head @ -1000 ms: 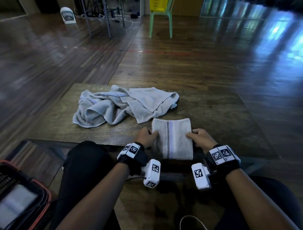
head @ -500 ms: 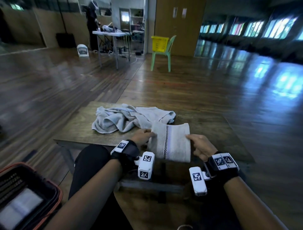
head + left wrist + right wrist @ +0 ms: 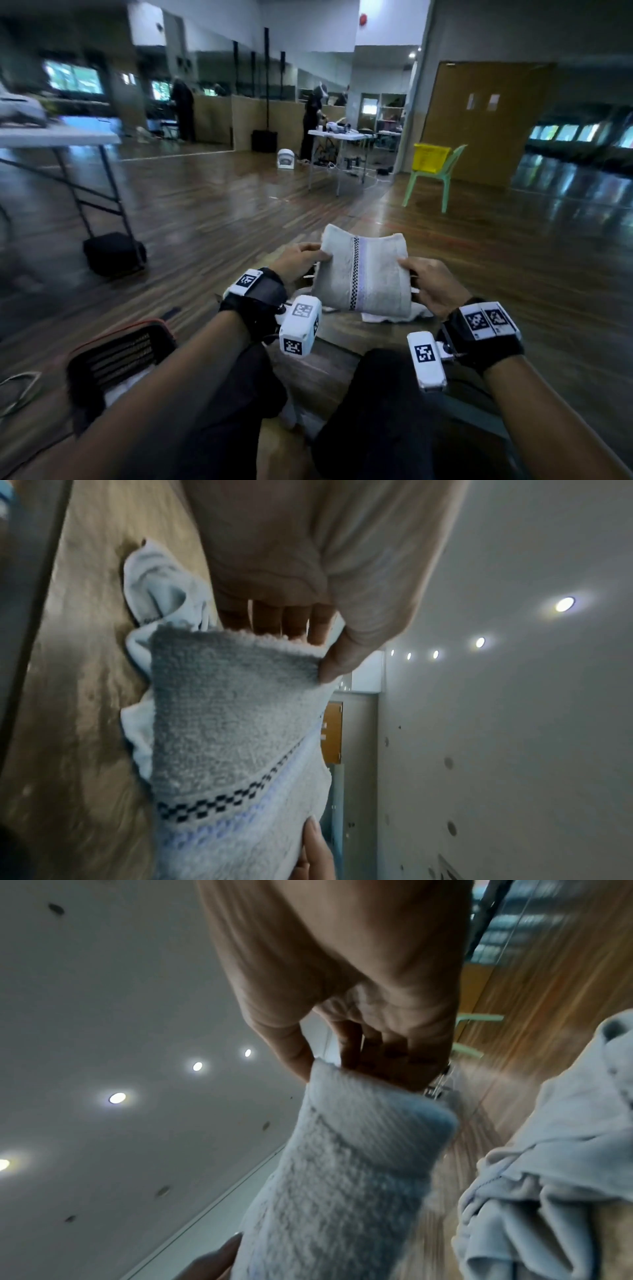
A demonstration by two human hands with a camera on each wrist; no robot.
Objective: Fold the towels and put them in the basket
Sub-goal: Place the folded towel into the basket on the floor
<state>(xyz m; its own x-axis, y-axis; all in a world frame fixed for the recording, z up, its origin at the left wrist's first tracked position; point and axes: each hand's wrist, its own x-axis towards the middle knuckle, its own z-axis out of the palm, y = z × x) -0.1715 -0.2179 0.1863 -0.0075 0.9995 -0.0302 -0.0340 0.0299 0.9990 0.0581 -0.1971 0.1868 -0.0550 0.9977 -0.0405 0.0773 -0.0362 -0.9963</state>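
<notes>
The left hand point(image 3: 296, 260) pinched the left edge of the folded towel point(image 3: 363, 274), thumb on top and fingers point(image 3: 270, 618) underneath. The right hand point(image 3: 430, 284) gripped the opposite edge the same way, its thumb over the fold. Between them the folded towel was held up above the worktop point(image 3: 85, 669), its checkered stripe point(image 3: 355, 274) running away from the person. Beneath it on the worktop lay the unfolded towels point(image 3: 548, 1177), crumpled in a heap. The basket point(image 3: 120, 356) sat on the floor point(image 3: 205, 222) beside the person's left leg, well apart from the folded towel.
</notes>
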